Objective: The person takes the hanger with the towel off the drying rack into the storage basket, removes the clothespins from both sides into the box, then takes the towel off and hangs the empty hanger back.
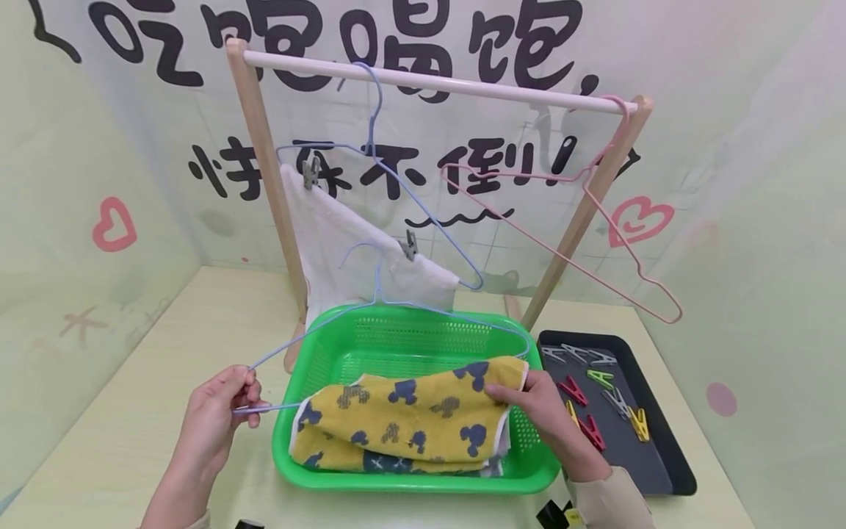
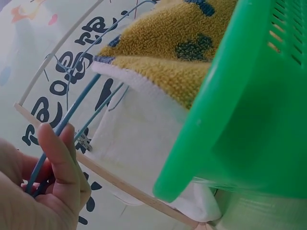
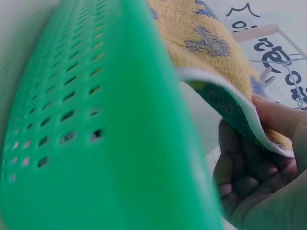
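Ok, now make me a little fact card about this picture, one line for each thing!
Left hand: grips the lower blue hanger
Right hand: pinches the edge of the yellow cloth
Cloth pattern: dark patches, white border
Green basket: on the table, beneath the yellow cloth
Rack: upper blue hanger with clipped white cloth; bare pink hanger
Black tray: clothespins, right of basket

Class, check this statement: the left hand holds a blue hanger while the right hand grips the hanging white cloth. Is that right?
Not quite: the right hand grips the yellow patterned cloth, as the head view shows. The left hand does hold a blue hanger.
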`<action>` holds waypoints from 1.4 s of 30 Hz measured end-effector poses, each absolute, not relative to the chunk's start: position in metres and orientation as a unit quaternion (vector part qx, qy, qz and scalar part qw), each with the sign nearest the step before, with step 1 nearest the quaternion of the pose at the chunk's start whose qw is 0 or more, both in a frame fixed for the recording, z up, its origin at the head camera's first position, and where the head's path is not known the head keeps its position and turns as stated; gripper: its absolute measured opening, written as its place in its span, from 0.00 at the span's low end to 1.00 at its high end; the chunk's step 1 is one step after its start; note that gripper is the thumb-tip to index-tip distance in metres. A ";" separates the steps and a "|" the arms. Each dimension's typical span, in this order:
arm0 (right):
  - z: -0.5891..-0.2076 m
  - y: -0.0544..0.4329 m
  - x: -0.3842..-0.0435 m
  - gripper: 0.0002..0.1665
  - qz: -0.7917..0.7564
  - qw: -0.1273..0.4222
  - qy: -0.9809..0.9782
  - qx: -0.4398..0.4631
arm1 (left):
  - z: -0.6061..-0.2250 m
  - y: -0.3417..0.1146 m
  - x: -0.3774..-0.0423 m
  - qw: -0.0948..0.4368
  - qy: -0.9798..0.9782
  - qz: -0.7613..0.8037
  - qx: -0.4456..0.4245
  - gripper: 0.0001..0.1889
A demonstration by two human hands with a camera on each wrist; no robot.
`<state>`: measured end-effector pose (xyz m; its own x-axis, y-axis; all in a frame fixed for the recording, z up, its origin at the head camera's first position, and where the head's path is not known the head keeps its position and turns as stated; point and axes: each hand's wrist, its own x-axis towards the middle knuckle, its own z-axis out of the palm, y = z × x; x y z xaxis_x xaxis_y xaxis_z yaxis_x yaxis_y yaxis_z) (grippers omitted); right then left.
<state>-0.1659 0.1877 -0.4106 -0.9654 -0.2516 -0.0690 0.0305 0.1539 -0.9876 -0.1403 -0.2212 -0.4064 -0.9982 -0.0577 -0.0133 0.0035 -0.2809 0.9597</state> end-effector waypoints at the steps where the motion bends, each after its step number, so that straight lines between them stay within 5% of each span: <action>1: -0.411 0.188 -0.165 0.18 -0.644 0.121 0.751 -0.080 | -0.406 -0.221 -0.140 0.021 -0.600 -0.799 0.027 0.17; 18: -0.419 0.189 -0.158 0.19 -0.599 0.214 0.764 -0.107 | -0.404 -0.218 -0.143 0.031 -0.603 -0.796 0.042 0.17; 25: -0.418 0.189 -0.158 0.12 -0.442 0.174 0.869 -0.139 | -0.403 -0.219 -0.143 0.032 -0.603 -0.796 0.043 0.17; 31: -0.419 0.181 -0.160 0.18 -0.307 0.111 0.934 -0.144 | -0.402 -0.219 -0.143 0.033 -0.604 -0.795 0.044 0.16; 42: -0.426 0.176 -0.159 0.17 -0.282 0.083 0.950 -0.107 | -0.405 -0.223 -0.140 0.029 -0.606 -0.795 0.019 0.16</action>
<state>-0.1593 0.1756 -0.4256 -0.9634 -0.2497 -0.0972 -0.1563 0.8185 -0.5528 -0.1395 -0.2230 -0.4051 -0.9976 -0.0692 0.0051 0.0233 -0.2637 0.9643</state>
